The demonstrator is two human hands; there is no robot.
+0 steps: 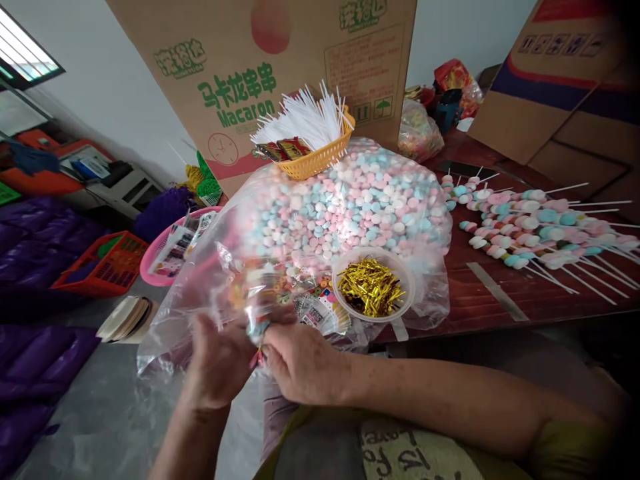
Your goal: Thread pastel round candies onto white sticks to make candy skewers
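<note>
A clear plastic packet (260, 297), smeared by motion, stands between my hands with pale and coloured pieces inside. My right hand (313, 363) is closed round its gathered lower end, where a small pink-red bit (257, 358) sticks out. Beside the packet is my left hand (220, 363), blurred, its thumb stretched up and apart; its other fingers are partly hidden. A round tub (337, 300) of gold twist ties (373, 287) sits just beyond my right hand. Under and behind it lies a big clear bag of pink, white and blue candies (350, 207).
A yellow basket (320, 160) of white sticks (315, 120) rests on the bag before a tall carton (240, 40). Candy skewers (540, 227) lie on the table at right. To the left are a pink basin (150, 263), an orange crate (107, 273) and purple bags (35, 373).
</note>
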